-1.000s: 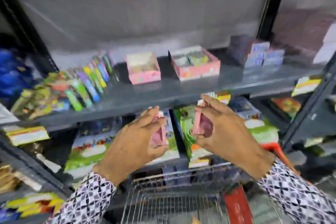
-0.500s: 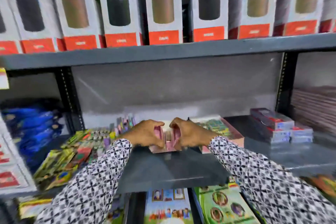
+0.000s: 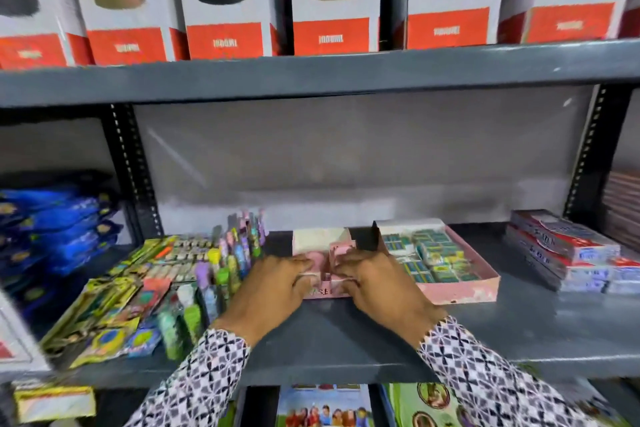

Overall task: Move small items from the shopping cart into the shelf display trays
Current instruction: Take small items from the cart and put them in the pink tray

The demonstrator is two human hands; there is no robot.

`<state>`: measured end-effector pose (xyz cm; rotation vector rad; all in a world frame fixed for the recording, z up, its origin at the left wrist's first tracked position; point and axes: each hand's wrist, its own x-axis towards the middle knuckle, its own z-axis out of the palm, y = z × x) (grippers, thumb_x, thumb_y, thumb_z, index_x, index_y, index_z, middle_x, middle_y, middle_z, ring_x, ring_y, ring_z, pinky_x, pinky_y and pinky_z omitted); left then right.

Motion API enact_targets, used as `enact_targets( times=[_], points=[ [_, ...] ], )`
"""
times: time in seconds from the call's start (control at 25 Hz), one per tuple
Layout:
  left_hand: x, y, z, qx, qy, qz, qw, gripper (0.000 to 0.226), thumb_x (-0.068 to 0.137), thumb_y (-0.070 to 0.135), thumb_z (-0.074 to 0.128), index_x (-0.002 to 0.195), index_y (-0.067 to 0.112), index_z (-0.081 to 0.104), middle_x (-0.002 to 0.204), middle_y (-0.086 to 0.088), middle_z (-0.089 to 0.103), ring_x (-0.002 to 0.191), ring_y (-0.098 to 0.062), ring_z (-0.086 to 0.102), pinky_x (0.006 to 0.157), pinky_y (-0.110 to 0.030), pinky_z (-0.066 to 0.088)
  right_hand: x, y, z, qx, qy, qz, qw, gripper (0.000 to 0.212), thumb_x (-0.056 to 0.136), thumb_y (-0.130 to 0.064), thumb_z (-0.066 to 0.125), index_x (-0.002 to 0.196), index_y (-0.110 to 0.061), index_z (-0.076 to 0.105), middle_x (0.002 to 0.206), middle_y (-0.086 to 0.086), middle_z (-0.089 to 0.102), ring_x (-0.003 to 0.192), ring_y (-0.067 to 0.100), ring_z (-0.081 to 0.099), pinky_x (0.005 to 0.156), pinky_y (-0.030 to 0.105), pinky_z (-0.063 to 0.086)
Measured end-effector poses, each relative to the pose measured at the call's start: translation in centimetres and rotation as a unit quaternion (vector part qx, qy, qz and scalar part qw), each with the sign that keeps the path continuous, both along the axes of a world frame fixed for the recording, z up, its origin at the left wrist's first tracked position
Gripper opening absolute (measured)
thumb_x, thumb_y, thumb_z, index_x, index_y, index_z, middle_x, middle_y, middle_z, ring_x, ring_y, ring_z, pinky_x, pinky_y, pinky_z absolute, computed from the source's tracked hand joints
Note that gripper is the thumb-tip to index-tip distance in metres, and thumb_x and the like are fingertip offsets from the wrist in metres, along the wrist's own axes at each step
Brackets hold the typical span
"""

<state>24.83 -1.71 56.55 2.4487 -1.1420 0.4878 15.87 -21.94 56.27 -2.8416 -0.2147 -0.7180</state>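
Note:
A small pink display tray (image 3: 322, 239) stands on the grey shelf (image 3: 346, 333). Both my hands reach into it from the front. My left hand (image 3: 273, 291) grips a small pink packet (image 3: 313, 258) at the tray's left side. My right hand (image 3: 377, 282) grips another small pink packet (image 3: 341, 250) at the tray's right side. The packets are partly hidden by my fingers. A larger pink tray (image 3: 460, 288) with several green and blue packets sits just right of it. The shopping cart is out of view.
Colourful sachets (image 3: 138, 291) fan out left of the tray. Stacked red and blue boxes (image 3: 568, 253) lie at the right. White boxes with red labels (image 3: 332, 3) fill the shelf above. Blue packs (image 3: 55, 225) sit at far left. Printed packs (image 3: 322, 406) lie on the shelf below.
Both hands rose from above the cart to the shelf and carried the pink packets into the small pink tray. My view tilted up, so the cart left the frame.

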Motion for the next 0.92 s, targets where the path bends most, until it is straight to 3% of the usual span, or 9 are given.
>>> enact_targets(
  times=[0.12,0.2,0.4,0.52,0.64,0.72,0.8,0.84,0.92],
  points=[
    [-0.1,-0.5,-0.2,0.001,-0.053,0.055,0.997,0.025,0.097,0.041,0.061,0.107,0.025,0.076,0.112,0.003,0.079,0.097,-0.023,0.074,0.086,-0.040,0.059,1.1,0.6,-0.5,0.012,0.006,-0.009,1.000,0.022,0.089,-0.029,0.061,0.110,-0.030,0.068,0.104,-0.002,0.078,0.093,0.026,0.072,0.082,0.041,0.059],
    [0.3,-1.0,-0.6,0.001,-0.059,0.063,0.996,0.019,0.095,0.034,0.061,0.105,0.025,0.076,0.107,0.004,0.079,0.091,-0.021,0.075,0.083,-0.040,0.061,1.7,0.6,-0.1,0.022,0.012,-0.021,0.999,0.014,0.088,-0.023,0.064,0.101,-0.025,0.069,0.096,0.002,0.078,0.087,0.030,0.072,0.077,0.041,0.058],
    [1.0,-2.3,-0.5,0.036,-0.071,0.072,0.994,0.024,0.085,-0.001,0.057,0.076,0.018,0.069,0.070,-0.005,0.072,0.057,-0.023,0.059,0.063,-0.037,0.058,3.2,0.7,2.1,-0.023,0.056,-0.042,0.997,0.028,0.084,-0.002,0.058,0.102,-0.015,0.075,0.100,0.015,0.077,0.092,0.037,0.071,0.078,0.040,0.057],
    [1.7,-2.6,-0.3,0.044,-0.068,0.077,0.994,0.030,0.082,-0.005,0.056,0.080,0.019,0.074,0.069,-0.005,0.073,0.054,-0.024,0.056,0.063,-0.040,0.058,4.1,0.8,2.4,-0.037,0.078,-0.062,0.994,0.037,0.083,0.002,0.057,0.109,-0.015,0.076,0.108,0.017,0.074,0.100,0.038,0.069,0.086,0.041,0.057],
    [1.5,-2.5,-0.2,0.023,-0.033,0.070,0.997,0.026,0.089,0.004,0.058,0.095,0.021,0.078,0.085,-0.005,0.079,0.068,-0.024,0.071,0.071,-0.042,0.062,3.1,1.2,2.5,-0.048,0.080,-0.066,0.993,0.040,0.084,0.002,0.055,0.115,-0.016,0.073,0.112,0.017,0.073,0.103,0.039,0.068,0.087,0.044,0.056],
    [-0.6,-1.6,-0.1,-0.015,-0.025,0.057,0.998,0.023,0.099,0.022,0.058,0.114,0.023,0.076,0.113,-0.005,0.079,0.096,-0.026,0.076,0.088,-0.045,0.062,1.0,1.5,1.8,-0.038,0.048,-0.068,0.996,0.038,0.091,-0.011,0.057,0.129,-0.016,0.064,0.132,0.015,0.067,0.123,0.040,0.061,0.099,0.045,0.050],
    [-4.3,0.3,-1.2,-0.054,-0.062,0.066,0.994,0.039,0.103,0.038,0.054,0.138,0.022,0.065,0.145,-0.002,0.063,0.135,-0.024,0.059,0.110,-0.045,0.050,-2.9,1.6,-0.1,-0.005,0.029,-0.093,0.995,0.060,0.100,-0.044,0.053,0.153,-0.018,0.040,0.164,0.010,0.036,0.153,0.040,0.026,0.121,0.050,0.029],
    [-6.7,1.4,-2.2,-0.075,-0.082,0.063,0.992,0.048,0.103,0.043,0.053,0.145,0.020,0.058,0.153,0.000,0.054,0.146,-0.022,0.046,0.115,-0.042,0.043,-5.4,1.7,-1.5,0.006,0.021,-0.105,0.994,0.074,0.100,-0.060,0.045,0.160,-0.020,0.026,0.170,0.008,0.019,0.158,0.038,0.009,0.126,0.053,0.018],
    [-12.2,3.9,-5.0,-0.095,-0.080,0.035,0.992,0.059,0.102,0.047,0.053,0.153,0.019,0.048,0.162,0.002,0.041,0.155,-0.017,0.028,0.120,-0.036,0.034,-11.5,2.3,-4.5,0.003,-0.010,-0.107,0.994,0.086,0.098,-0.073,0.034,0.163,-0.021,0.012,0.172,0.009,0.002,0.159,0.033,-0.007,0.128,0.055,0.007]
  ],
)
